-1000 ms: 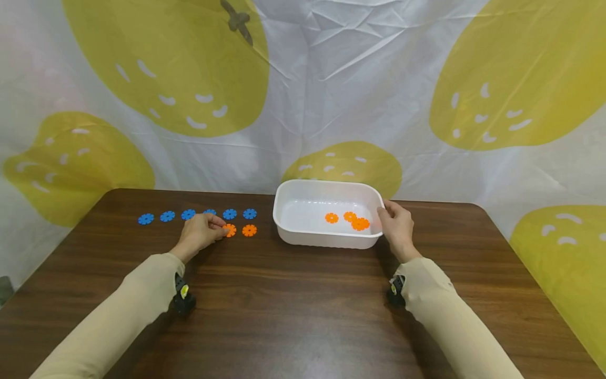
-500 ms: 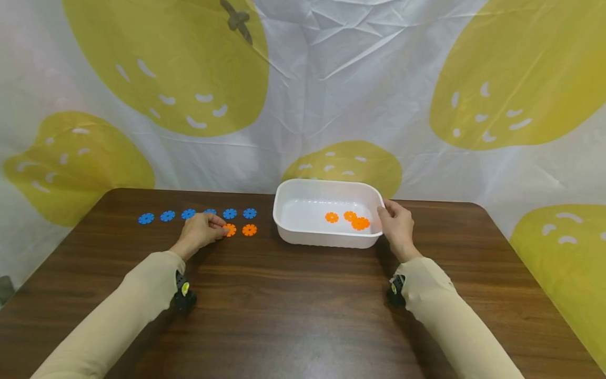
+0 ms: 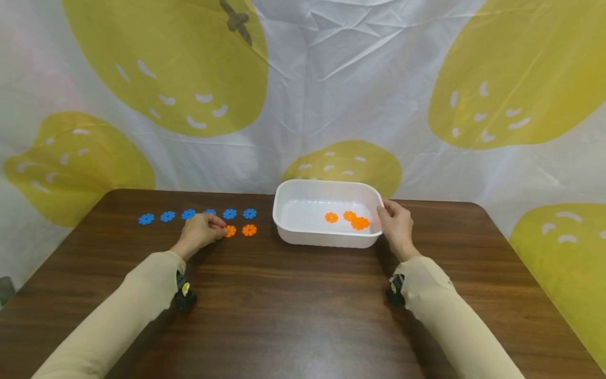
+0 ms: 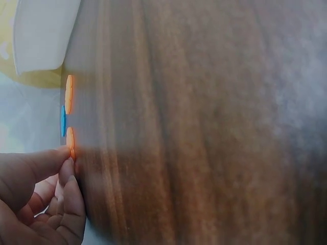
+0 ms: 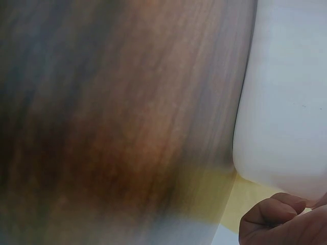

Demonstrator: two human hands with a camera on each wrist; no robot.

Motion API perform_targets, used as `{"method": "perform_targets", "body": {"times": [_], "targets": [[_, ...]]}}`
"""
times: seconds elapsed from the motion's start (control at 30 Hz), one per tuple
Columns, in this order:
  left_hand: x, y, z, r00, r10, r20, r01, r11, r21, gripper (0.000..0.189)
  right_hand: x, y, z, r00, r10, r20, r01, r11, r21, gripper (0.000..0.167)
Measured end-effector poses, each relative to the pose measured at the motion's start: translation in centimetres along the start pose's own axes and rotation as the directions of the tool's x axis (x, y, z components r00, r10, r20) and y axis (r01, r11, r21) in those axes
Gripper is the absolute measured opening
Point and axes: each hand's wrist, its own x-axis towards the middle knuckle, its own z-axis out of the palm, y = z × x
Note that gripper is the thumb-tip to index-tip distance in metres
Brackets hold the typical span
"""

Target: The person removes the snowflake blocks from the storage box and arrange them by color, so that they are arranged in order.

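Between thumb and fingertips, my left hand (image 3: 201, 231) pinches the edge of an orange notched plastic disc (image 3: 230, 231) at table level; the left wrist view shows this disc (image 4: 71, 143) edge-on at the fingertips. A second orange disc (image 3: 249, 230) lies just to its right. Behind them runs a row of several blue notched discs (image 3: 229, 213), one partly hidden by my left hand. My right hand (image 3: 396, 225) grips the right rim of a white plastic basin (image 3: 326, 240), thumb on the inner side. Several orange discs (image 3: 331, 217) lie inside the basin, some overlapping.
The brown wooden table (image 3: 293, 305) has its back edge against a white curtain (image 3: 341, 79) printed with yellow fruit. The basin stands near that back edge, right of the disc rows.
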Motion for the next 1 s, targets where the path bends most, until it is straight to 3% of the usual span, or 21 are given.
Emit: {"method": "perform_targets", "body": {"times": [0.23,0.5,0.7,0.87,1.0], "targets": [[-0.1,-0.3,0.0,1.000,0.003,-0.020,-0.004,0.999,-0.048,0.024,0.0,0.0,0.1,1.000,-0.003,-0.003,0.003,1.000,0.000,0.039],[0.3,0.5,0.2,0.993,0.081,-0.083,-0.091,0.988,-0.123,0.028,0.0,-0.1,-0.1,1.000,0.014,0.012,-0.014,1.000,0.004,0.040],[0.8,3.3,1.4,0.989,0.103,-0.105,-0.124,0.967,-0.224,0.030,0.0,0.0,-0.1,1.000,0.011,0.015,-0.011,1.000,0.001,0.040],[1.0,6.5,2.8,0.987,0.132,-0.095,-0.157,0.924,-0.349,0.029,0.0,0.0,-0.1,1.000,0.014,0.021,-0.014,1.000,0.004,0.040],[1.5,9.1,4.3,0.979,0.177,-0.104,-0.204,0.898,-0.390,0.027,0.1,0.0,-0.1,1.000,0.004,0.012,-0.004,1.000,0.009,0.039]]}}
